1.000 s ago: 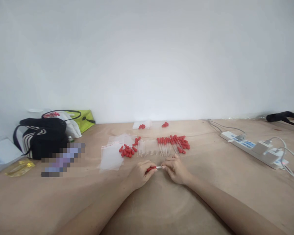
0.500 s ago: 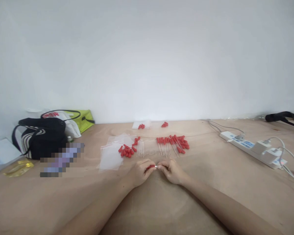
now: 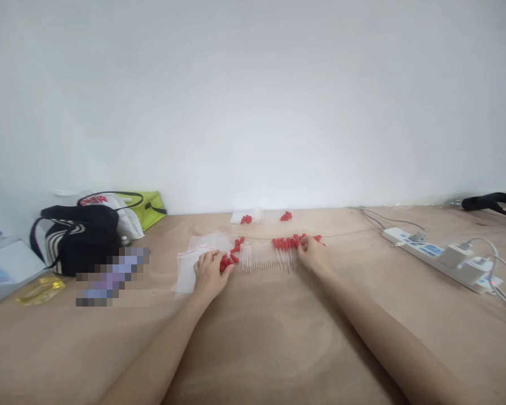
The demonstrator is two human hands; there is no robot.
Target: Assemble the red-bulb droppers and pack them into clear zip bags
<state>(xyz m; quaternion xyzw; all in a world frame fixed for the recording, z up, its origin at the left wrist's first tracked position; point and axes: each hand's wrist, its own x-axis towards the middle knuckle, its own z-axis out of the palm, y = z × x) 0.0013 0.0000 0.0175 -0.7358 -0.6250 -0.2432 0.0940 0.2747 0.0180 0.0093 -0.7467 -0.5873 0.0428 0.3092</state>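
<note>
My left hand reaches over a pile of loose red rubber bulbs, thumb and fingers apart around it. The fingers partly cover the pile. My right hand is closed at the right end of a row of glass droppers with red bulbs. Its fingertips pinch a dropper there, which they mostly hide. Between the hands lie bare glass tubes side by side, their tips toward me. Some red bulbs also show beyond my right hand.
Clear plastic bags lie under and left of the bulb pile. Two small red clusters sit near the wall. A power strip with plugs stands right; a black bag and a yellow wrapper lie left.
My hands, together at the front around a red bulb and tube, have parted. The left has moved left to the bulb pile, the right forward to the dropper row.
</note>
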